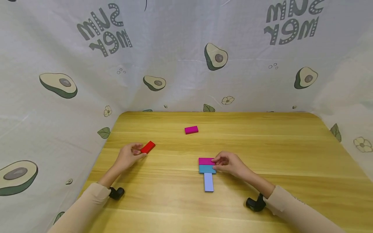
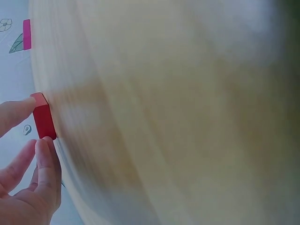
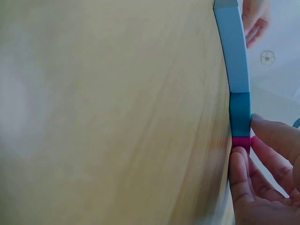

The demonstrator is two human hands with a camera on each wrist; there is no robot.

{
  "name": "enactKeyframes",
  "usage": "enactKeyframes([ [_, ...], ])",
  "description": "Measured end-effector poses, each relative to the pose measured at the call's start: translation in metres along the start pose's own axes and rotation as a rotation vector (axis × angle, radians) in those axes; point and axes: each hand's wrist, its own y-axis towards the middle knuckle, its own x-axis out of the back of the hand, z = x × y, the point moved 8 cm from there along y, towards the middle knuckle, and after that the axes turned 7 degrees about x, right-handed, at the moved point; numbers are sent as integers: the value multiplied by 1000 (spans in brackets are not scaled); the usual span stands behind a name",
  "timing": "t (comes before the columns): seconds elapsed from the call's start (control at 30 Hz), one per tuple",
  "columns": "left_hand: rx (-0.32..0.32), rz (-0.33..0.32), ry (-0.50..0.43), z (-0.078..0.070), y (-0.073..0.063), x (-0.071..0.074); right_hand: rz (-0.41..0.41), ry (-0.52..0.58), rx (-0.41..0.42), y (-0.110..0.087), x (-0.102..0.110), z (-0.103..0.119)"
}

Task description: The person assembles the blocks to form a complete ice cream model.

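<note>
In the head view my left hand (image 1: 128,157) is at the left, pinching a red block (image 1: 148,147) between thumb and fingertips. The left wrist view shows the thumb at one end of that red block (image 2: 44,116) and fingers at the other. My right hand (image 1: 231,164) is at the right end of a flat arrangement. Its fingertips hold the magenta block (image 1: 205,161), while the thumb touches the teal block (image 1: 207,169) lying against it. A light blue block (image 1: 208,182) extends from the teal one toward me, like a stem.
Farther back on the wooden table (image 1: 262,142) lies another magenta block (image 1: 191,130). A white cloth (image 1: 180,38) printed with avocados hangs behind the table and along both sides. Black wrist cameras are strapped below both hands.
</note>
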Motion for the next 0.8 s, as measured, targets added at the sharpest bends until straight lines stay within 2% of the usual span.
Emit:
enactKeyframes([
  [0.8, 29, 30, 27, -1, 3, -4, -3, -5, 1, 0, 0, -2],
])
